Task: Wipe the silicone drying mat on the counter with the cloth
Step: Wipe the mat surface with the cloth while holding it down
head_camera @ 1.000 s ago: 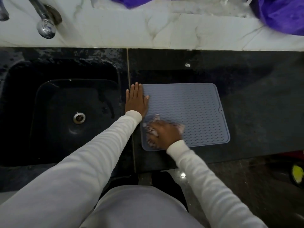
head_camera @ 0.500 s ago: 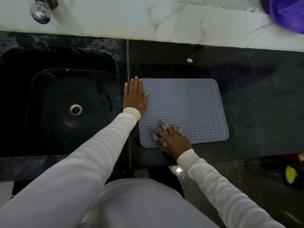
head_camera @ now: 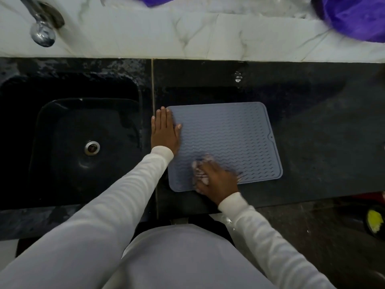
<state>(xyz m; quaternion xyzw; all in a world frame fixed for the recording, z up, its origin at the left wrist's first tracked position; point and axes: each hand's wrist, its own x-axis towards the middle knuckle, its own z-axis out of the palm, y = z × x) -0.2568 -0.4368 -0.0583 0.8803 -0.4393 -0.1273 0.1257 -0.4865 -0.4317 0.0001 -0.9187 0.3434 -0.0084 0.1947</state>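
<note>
On the worktop (head_camera: 312, 132) you had one silicone mat (head_camera: 229, 134), its long axis from 9 to 3 o'clock. Your left hand (head_camera: 165, 131) lay flat on its 9 o'clock edge. Your right hand (head_camera: 216, 179), nearer the unwiped side, grasped the one cloth (head_camera: 200, 173) at the mat's 6 o'clock edge.

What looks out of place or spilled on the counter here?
A small wet spot shines on the black counter behind the mat, and the mat lies slightly askew to the counter edge. Otherwise nothing stands out.
</note>
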